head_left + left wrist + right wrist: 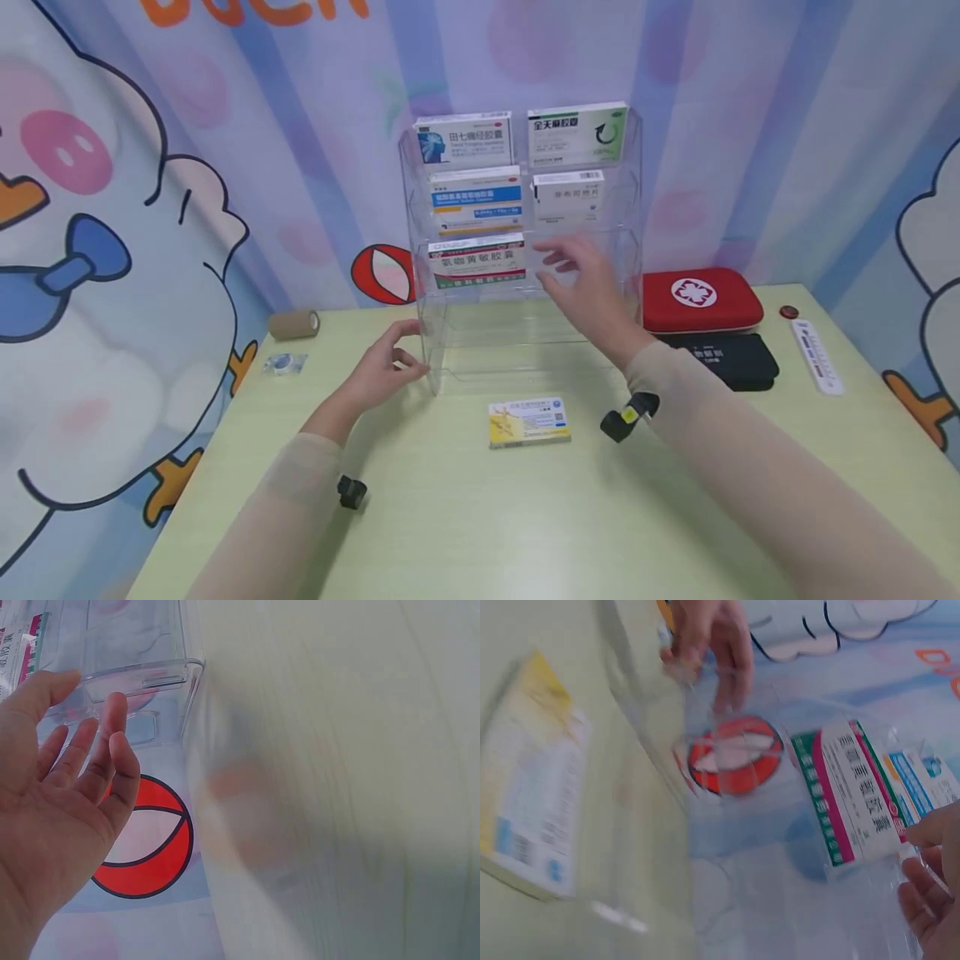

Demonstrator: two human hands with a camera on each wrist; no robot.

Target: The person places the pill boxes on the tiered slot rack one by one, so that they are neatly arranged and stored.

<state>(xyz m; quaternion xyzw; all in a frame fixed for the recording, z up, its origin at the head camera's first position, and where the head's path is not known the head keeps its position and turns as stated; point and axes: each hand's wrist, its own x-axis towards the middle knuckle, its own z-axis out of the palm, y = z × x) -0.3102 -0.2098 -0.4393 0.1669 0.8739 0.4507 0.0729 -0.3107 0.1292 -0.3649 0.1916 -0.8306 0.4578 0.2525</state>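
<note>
A clear acrylic rack (525, 329) stands on the table with medicine boxes in its upper tiers. My left hand (385, 367) is at the rack's lower left side, thumb at its edge and fingers loosely bent; in the left wrist view the left hand (71, 787) shows a bare palm. Level with the third tier, my right hand (588, 287) holds nothing, its fingers slightly bent. Just left of its fingertips sits a white, red and green capsule box (478, 262), also in the right wrist view as a tilted box (851, 795). A yellow and white medicine box (529, 422) lies flat before the rack.
Higher tiers hold a blue-striped box (476, 200), a small white box (568, 198), a box with a blue head picture (465, 142) and a green-topped box (577, 135). Right are a red case (701, 300), black case (720, 362) and white strip (816, 357); left, a tan roll (293, 324).
</note>
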